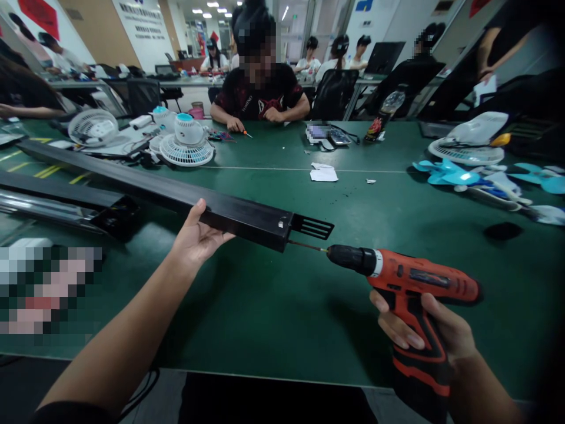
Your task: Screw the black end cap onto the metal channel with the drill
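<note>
Head | left hand (199, 240) loosely clasping black bar (229, 213) | right hand (452, 333) wrapped round red drill (394, 268) | label (430, 278) unreadable

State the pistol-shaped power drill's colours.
The power drill is orange-red and black, clearest in head view.

Desk: broad green top (269, 321), thin pale seam crossing it.
Floor: grey patch (171, 386) below the near edge.
Left wall: tan panel (97, 29) beside white panel (143, 44) with rows of dark lettering; red diamond-shaped decoration (39, 17) farther left.
Right wall: whitish surface (391, 26), blue mark (364, 6) high up.
Rear furniture: long pale desks (189, 84), black chairs (335, 91), dark monitor (386, 58).
Light: white ceiling lamps (212, 5) toward the far end; right edge dim.
</note>
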Tool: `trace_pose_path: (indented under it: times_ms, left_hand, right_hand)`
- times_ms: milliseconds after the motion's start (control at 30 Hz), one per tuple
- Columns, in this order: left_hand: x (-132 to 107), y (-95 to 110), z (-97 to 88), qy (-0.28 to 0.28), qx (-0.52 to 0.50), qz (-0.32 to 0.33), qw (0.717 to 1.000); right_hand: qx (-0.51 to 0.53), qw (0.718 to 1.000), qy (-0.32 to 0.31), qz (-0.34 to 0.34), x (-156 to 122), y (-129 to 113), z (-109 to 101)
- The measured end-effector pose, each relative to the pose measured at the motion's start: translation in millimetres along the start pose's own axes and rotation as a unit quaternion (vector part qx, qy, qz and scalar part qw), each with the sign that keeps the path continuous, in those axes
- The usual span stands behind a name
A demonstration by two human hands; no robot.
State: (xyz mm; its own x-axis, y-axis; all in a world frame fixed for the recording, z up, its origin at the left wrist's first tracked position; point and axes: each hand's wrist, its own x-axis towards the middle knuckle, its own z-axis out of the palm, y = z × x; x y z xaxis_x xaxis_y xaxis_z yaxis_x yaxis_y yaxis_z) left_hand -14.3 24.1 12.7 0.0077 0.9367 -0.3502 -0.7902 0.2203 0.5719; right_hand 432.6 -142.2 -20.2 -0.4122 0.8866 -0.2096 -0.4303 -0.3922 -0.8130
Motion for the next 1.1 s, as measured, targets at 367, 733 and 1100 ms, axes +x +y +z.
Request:
trace_pose_path:
  times_ms: [367, 733, 1100]
  left_hand:
    - [-3, -6, 7.6, 0.014, -0.042, 0.019, 0.999]
    - [-10, -9, 19.2, 0.054, -0.071, 0.034, 0.995]
    - [-9, -14, 20.5, 0.05, -0.064, 0.057, 0.995]
  right_hand:
    - [-0.014, 1.0, 0.007, 0.004, -1, 1, -1]
    - [-0.005, 1.0, 0.004, 0.011, -2, 0, 2]
    - [0.001, 1.0, 0.011, 0.015, -2, 2, -2]
